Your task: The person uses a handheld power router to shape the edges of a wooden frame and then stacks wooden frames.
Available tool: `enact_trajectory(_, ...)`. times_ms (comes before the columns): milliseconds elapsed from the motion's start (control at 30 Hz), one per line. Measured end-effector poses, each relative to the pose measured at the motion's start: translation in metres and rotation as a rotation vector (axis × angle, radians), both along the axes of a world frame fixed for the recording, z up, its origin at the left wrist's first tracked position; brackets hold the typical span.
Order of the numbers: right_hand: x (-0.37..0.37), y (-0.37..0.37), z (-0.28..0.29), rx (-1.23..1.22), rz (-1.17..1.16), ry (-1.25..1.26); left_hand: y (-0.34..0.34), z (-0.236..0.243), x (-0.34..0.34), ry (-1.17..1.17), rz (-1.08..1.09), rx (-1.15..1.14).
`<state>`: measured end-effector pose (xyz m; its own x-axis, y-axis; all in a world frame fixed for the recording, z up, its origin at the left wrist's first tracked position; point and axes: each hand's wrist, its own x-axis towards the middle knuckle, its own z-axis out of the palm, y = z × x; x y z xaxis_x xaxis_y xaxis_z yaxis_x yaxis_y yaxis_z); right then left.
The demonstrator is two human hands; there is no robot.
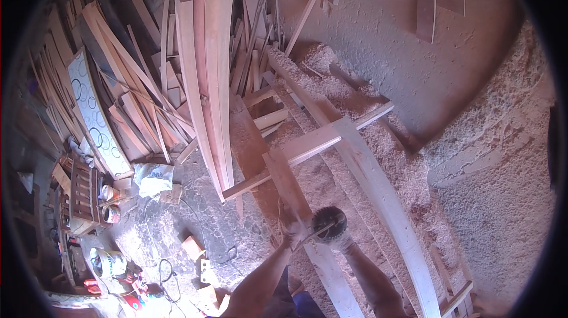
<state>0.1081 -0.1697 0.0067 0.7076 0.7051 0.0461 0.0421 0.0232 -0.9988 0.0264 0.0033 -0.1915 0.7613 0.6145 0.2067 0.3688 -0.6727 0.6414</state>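
Note:
Near the lower middle, my two hands meet over a long wooden plank [329, 279]. Between them is a dark round object [329, 221] with a ribbed rim; its exact kind is unclear. My right hand [339, 243] is closed at its near edge. A thin, light stick-like piece [312, 236] slants from my left hand [291, 237] across the dark object. The left fingers look closed around its lower end, though they are small and partly blurred. A crosswise wooden bar [310, 147] lies beyond my hands, touching the plank's far part.
Another long plank [387, 202] runs along the right. Tall stacked boards [207, 69] lean at the far left-centre, beside many loose offcuts. Sawdust [497, 188] heaps up at right. Buckets [107, 262], cables and a white bag [153, 179] lie on the floor at left.

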Motion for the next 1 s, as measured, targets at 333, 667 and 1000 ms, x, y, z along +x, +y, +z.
enact_trajectory(333,0.033,0.043,0.011,-0.175,-0.028,-0.313,-0.004,0.018,-0.011,-0.047,-0.032,-0.362)
enact_trajectory(667,0.071,0.09,-0.015,0.05,-0.074,0.128,-0.01,0.028,-0.014,-0.061,-0.031,-0.442)
enact_trajectory(1000,0.095,0.134,0.028,-0.022,-0.038,-0.249,-0.003,0.039,-0.008,-0.065,-0.013,-0.509)
